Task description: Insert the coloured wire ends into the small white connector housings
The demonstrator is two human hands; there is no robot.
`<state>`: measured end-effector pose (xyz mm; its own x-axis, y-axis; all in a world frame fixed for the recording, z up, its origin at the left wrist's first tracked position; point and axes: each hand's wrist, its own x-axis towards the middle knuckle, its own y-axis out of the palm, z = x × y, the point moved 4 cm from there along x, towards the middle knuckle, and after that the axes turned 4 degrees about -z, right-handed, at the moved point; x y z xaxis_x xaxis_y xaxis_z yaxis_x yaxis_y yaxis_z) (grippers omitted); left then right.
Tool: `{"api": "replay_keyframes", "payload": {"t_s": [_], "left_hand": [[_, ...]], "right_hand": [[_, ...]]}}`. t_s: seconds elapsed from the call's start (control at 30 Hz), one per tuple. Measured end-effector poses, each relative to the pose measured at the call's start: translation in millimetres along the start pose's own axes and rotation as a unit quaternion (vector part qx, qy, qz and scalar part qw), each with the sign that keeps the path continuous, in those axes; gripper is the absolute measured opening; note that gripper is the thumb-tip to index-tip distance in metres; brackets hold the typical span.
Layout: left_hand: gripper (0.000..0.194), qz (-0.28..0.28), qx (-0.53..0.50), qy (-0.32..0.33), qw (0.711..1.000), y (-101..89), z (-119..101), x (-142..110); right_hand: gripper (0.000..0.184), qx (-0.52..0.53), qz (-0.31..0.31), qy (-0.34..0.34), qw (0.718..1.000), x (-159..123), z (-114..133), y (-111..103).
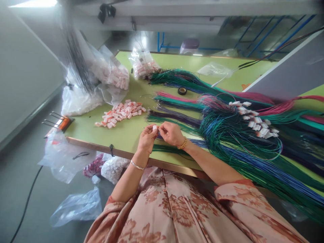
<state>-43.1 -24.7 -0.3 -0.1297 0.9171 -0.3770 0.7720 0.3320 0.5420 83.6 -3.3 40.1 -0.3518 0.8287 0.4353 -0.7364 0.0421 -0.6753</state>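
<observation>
My left hand [147,137] pinches a small white connector [154,127] above the near edge of the green table [126,135]. My right hand [171,133] is closed right beside it, its fingertips pinched at the connector, apparently on a thin wire that is too fine to make out. Both hands hover over bundles of green, purple and blue wires [174,118]. A loose heap of white and pink connectors [120,113] lies to the left of my hands.
Long coloured wire bundles with fitted white connectors [253,119] cover the table's right side. Plastic bags of connectors [111,74] stand at the back left, a tape roll [182,90] near the middle. More bags [76,206] lie on the floor at the left.
</observation>
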Motion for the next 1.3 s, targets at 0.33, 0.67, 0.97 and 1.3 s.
{"api": "replay_keyframes", "payload": {"t_s": [0.33,0.67,0.97,1.3], "left_hand": [[0.034,-0.022,0.018,-0.010,1.000,-3.8,-3,3],[0.036,-0.042,0.053,0.028,0.997,3.3,-2,-3],[0.030,-0.016,0.028,0.009,0.999,12.7,-2,6],[0.025,-0.024,0.021,-0.008,0.999,5.3,1,19]], "right_hand": [[0.019,0.062,0.047,0.036,0.996,2,-5,3],[0.019,0.001,0.058,0.044,0.997,0,-7,6],[0.021,0.050,0.092,0.053,0.993,27,-24,-21],[0.018,-0.194,0.083,0.227,0.951,88,-116,-24]]}}
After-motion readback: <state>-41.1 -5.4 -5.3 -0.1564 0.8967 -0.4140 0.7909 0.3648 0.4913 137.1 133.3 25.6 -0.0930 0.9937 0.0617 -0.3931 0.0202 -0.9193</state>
